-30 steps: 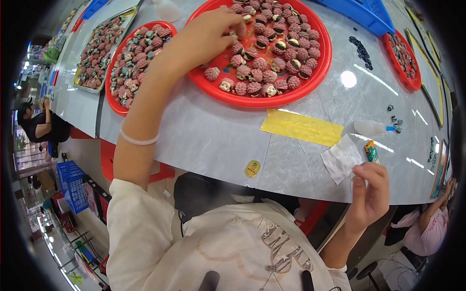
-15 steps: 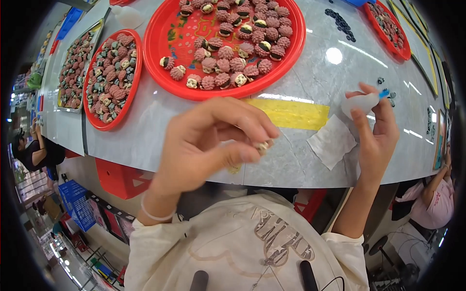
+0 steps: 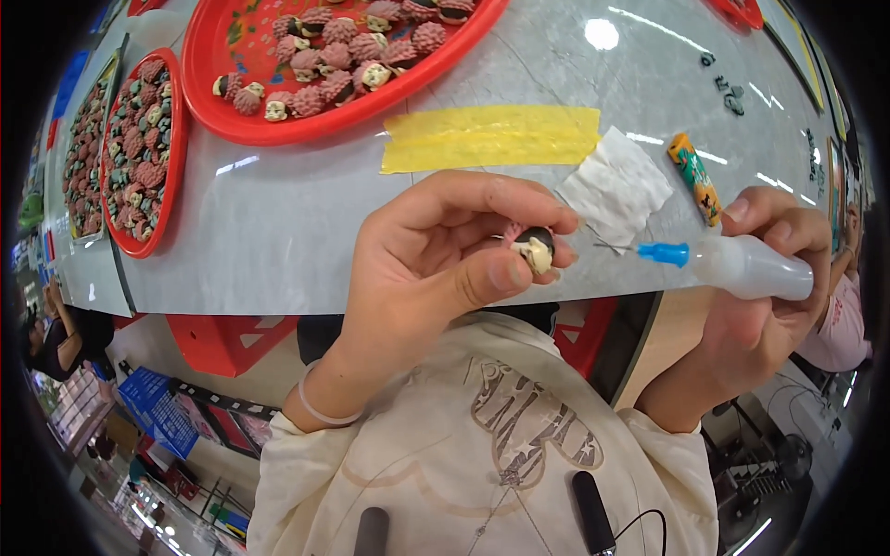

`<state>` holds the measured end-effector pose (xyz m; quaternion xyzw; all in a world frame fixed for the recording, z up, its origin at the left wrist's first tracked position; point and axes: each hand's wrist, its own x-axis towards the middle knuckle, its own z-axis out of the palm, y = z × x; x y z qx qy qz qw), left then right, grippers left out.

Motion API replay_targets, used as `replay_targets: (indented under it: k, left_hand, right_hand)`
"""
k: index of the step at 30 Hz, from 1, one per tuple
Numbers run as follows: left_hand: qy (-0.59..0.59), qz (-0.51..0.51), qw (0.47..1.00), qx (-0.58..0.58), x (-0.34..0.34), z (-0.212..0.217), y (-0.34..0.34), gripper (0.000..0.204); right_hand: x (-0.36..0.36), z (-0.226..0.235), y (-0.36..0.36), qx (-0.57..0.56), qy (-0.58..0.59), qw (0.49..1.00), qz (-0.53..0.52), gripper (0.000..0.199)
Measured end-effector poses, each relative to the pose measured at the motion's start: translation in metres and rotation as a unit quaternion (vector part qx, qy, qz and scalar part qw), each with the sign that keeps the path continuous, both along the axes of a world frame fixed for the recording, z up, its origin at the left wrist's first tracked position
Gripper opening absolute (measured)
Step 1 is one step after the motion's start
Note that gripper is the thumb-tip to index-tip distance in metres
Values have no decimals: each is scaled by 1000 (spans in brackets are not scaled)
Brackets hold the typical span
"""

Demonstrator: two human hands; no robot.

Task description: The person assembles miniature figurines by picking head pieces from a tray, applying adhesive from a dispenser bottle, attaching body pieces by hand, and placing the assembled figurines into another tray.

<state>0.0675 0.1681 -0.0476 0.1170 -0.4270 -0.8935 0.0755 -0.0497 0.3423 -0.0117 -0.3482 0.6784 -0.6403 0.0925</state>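
while the left grip (image 3: pixel 417 259) pinches a piece (image 3: pixel 535 250) over the desk (image 3: pixel 278 236), the right grip (image 3: pixel 749 335) clasps a bottle (image 3: pixel 756 267), its needle (image 3: pixel 614 247) toward the piece — seemingly lining up — the next move likely wanting steady aim.

Glossy grey table (image 3: pixel 278 222) beneath red trays (image 3: pixel 278 133), yellow tape (image 3: pixel 491 139), white tissue (image 3: pixel 616 185), orange-green packet (image 3: pixel 693 176)

The frame's top edge cut off the large red tray (image 3: pixel 232 128). I saw only part of the pink-and-cream piece (image 3: pixel 534 252) between the left fingers (image 3: pixel 510 196). At far right, the right hand (image 3: pixel 774 324) partly hid a person in pink (image 3: pixel 842 324).
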Motion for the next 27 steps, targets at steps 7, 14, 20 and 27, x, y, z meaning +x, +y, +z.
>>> replay_targets:
  k: [7, 14, 20, 27]
  left_hand:
    - [-8, 7, 1000, -10, 3, -2, 3, 37]
    - [-15, 13, 1000, -15, 3, 1, 7, 37]
    - [-8, 32, 999, -8, 2, -2, 9, 36]
    - [4, 24, 1000, 8, 2, -5, 9, 37]
  right_hand:
    - [-1, -4, -3, -16, -20, 997, 70, 49]
    - [-1, -1, -4, -4, 42, 997, 65, 49]
    - [-4, 12, 1, 20, 143, 984, 107, 51]
    - [0, 13, 9, 19, 192, 978, 77, 61]
